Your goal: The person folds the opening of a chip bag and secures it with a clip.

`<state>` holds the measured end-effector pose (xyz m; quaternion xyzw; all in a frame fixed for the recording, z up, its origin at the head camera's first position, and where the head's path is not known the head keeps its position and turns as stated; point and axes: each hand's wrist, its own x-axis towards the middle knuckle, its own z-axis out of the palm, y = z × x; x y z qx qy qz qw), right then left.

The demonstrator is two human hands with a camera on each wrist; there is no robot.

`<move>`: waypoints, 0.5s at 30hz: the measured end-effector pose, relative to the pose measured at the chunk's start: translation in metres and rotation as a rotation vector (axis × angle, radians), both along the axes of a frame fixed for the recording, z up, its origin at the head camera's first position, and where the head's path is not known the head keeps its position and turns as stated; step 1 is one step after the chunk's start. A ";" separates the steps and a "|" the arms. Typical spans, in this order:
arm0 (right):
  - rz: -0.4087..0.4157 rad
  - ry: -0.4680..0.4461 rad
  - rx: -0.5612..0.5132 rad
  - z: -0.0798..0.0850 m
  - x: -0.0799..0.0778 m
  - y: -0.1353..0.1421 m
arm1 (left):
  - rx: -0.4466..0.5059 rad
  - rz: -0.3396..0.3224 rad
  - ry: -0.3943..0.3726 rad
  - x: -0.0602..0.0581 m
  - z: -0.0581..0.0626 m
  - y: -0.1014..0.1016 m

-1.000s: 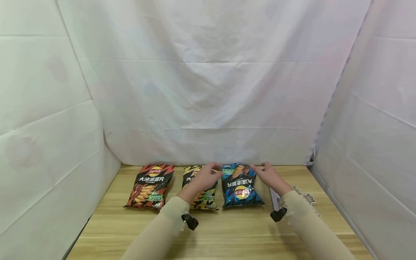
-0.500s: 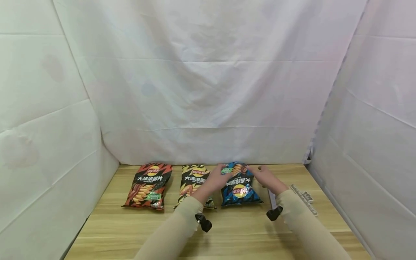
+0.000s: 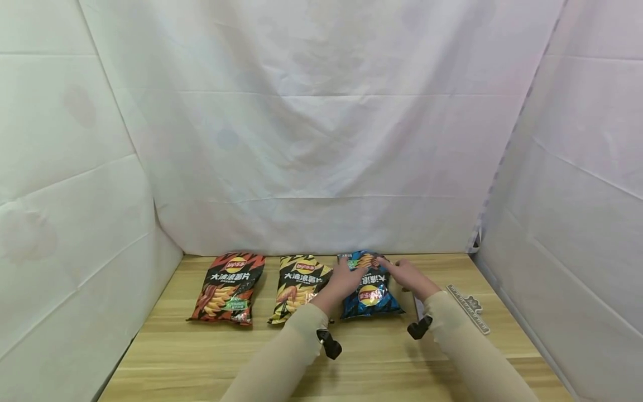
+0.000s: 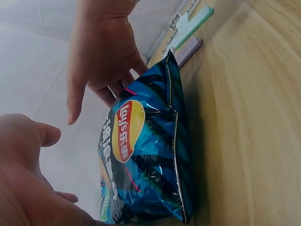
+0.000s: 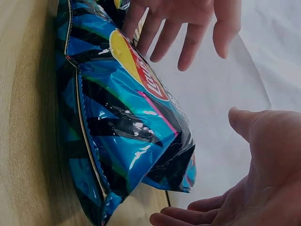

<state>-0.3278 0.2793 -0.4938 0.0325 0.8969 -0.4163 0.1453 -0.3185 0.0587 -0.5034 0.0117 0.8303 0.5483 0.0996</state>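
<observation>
A blue Lay's potato chip bag (image 3: 370, 296) lies on the wooden table, its logo end toward me. My left hand (image 3: 346, 279), fingers spread, is at its left side and overlaps it in the head view. On the other side my right hand (image 3: 408, 276) has its thumb over the bag's upper right edge. From the left wrist, the left palm (image 4: 33, 174) and right hand (image 4: 106, 56) face each other across the bag (image 4: 146, 150). In the right wrist view, the right fingers (image 5: 197, 216) are straight, beside the bag's far end.
A yellow chip bag (image 3: 296, 287) lies left of the blue one, partly behind my left forearm. Farther left is a red chip bag (image 3: 228, 290). Right of my right hand are a white ruler (image 3: 469, 310) and a purple strip (image 3: 419, 307). White cloth (image 3: 321, 139) encloses the table.
My left hand has moved right, from over the yellow bag to the blue bag's left side. My right hand has shifted slightly left, closer to the blue bag.
</observation>
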 end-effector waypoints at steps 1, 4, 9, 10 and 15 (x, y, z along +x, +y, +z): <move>0.007 -0.001 -0.007 -0.001 -0.001 0.000 | -0.004 0.010 -0.007 0.000 0.000 0.002; 0.012 -0.001 -0.025 -0.005 -0.003 -0.001 | -0.031 0.031 -0.018 -0.001 -0.004 0.006; -0.008 -0.036 -0.077 -0.012 -0.004 -0.005 | -0.068 0.033 -0.029 -0.003 -0.015 0.010; -0.012 -0.042 -0.087 -0.013 -0.004 -0.006 | -0.065 0.035 -0.032 -0.003 -0.017 0.010; -0.034 -0.041 -0.099 -0.017 -0.004 -0.011 | -0.045 0.039 -0.033 -0.005 -0.025 0.011</move>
